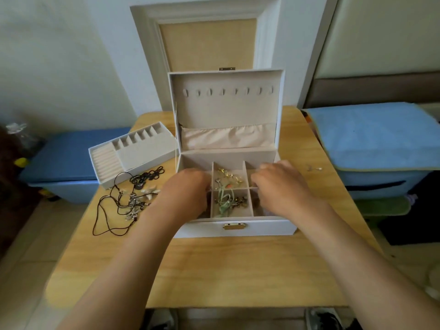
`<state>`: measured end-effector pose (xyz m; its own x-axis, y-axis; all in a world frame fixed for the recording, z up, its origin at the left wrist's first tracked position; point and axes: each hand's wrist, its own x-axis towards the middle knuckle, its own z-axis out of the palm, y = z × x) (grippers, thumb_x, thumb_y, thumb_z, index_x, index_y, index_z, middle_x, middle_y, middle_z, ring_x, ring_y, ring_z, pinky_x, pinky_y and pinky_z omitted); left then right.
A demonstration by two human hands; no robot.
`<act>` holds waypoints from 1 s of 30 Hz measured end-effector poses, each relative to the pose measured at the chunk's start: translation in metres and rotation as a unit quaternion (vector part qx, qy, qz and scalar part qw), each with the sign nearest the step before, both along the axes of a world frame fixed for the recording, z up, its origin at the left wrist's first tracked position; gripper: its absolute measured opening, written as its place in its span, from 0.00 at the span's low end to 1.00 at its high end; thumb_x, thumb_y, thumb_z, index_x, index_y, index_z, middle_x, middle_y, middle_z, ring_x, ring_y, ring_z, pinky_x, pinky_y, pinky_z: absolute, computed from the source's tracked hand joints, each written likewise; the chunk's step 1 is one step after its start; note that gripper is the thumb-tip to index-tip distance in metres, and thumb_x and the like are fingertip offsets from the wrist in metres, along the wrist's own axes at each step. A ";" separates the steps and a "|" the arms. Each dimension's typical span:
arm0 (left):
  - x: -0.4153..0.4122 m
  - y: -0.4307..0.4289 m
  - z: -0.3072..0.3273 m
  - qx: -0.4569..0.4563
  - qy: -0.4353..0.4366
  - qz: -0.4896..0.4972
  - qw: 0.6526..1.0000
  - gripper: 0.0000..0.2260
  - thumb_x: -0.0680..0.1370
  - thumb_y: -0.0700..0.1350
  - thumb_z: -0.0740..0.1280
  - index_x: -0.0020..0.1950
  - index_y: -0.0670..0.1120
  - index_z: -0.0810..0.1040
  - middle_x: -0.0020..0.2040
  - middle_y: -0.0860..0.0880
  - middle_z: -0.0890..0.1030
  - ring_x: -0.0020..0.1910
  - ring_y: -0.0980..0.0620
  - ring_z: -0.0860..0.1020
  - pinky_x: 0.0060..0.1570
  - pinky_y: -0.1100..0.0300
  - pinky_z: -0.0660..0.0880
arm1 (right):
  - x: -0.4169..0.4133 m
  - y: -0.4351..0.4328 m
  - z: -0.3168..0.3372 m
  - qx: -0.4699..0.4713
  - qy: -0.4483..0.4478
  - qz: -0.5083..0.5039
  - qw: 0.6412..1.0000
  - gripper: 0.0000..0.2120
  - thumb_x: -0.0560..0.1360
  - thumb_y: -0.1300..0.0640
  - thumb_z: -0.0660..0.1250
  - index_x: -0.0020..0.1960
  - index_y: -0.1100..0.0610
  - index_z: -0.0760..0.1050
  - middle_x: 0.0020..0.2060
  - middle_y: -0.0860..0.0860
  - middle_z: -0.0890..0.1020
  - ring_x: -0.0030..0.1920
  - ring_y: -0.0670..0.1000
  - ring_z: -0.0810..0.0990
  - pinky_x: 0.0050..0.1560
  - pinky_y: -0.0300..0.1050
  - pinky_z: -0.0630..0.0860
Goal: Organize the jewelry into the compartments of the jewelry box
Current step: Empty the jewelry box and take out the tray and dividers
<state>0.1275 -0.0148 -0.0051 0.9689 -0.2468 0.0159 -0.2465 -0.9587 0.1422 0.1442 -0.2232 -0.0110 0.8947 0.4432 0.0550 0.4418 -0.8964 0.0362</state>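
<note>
In the middle compartments of the jewelry box (262,228), jewelry (228,197) lies between left hand (188,189) and right hand (279,186); I cannot tell their grips. Front wall crosses under both wrists.

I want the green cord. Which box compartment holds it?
The middle front compartment, just behind the clasp: the green cord lies there. The middle rear compartment holds gold pieces.

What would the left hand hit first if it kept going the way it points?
Probably the divider between left and middle compartments of the jewelry box; the left hand angles forward-right toward it. Fingertips hidden, depth unsure.
</note>
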 end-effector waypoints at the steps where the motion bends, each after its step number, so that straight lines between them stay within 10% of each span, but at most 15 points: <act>1: -0.002 0.001 -0.001 -0.011 -0.008 -0.005 1.000 0.07 0.74 0.37 0.64 0.43 0.49 0.76 0.47 0.48 0.77 0.44 0.47 0.73 0.44 0.52 0.76 | -0.001 0.000 0.000 0.001 -0.003 0.000 1.000 0.08 0.72 0.64 0.66 0.41 0.50 0.74 0.43 0.48 0.76 0.46 0.52 0.77 0.49 0.46 0.61; 16: -0.011 0.008 -0.010 -0.181 -0.173 -0.030 0.968 0.03 0.74 0.39 0.67 0.45 0.43 0.74 0.40 0.48 0.77 0.37 0.44 0.74 0.35 0.46 0.75 | -0.013 -0.013 -0.002 0.181 -0.117 0.035 0.976 0.09 0.72 0.66 0.65 0.38 0.57 0.66 0.37 0.49 0.70 0.30 0.53 0.70 0.26 0.50 0.70; 23: -0.016 0.005 -0.001 -0.287 -0.137 -0.021 0.948 0.05 0.72 0.38 0.70 0.44 0.46 0.77 0.44 0.51 0.81 0.46 0.51 0.80 0.45 0.58 0.78 | -0.012 -0.022 0.001 0.269 -0.175 0.075 0.944 0.10 0.70 0.71 0.66 0.39 0.58 0.70 0.43 0.52 0.74 0.39 0.48 0.69 0.38 0.31 0.61; 30: -0.016 0.009 -0.001 -0.375 -0.057 0.024 0.925 0.15 0.72 0.45 0.74 0.54 0.51 0.73 0.48 0.54 0.81 0.48 0.54 0.82 0.47 0.46 0.81 | -0.014 -0.017 -0.005 0.257 -0.248 0.065 0.932 0.11 0.66 0.75 0.68 0.43 0.62 0.74 0.45 0.57 0.76 0.45 0.57 0.77 0.44 0.44 0.73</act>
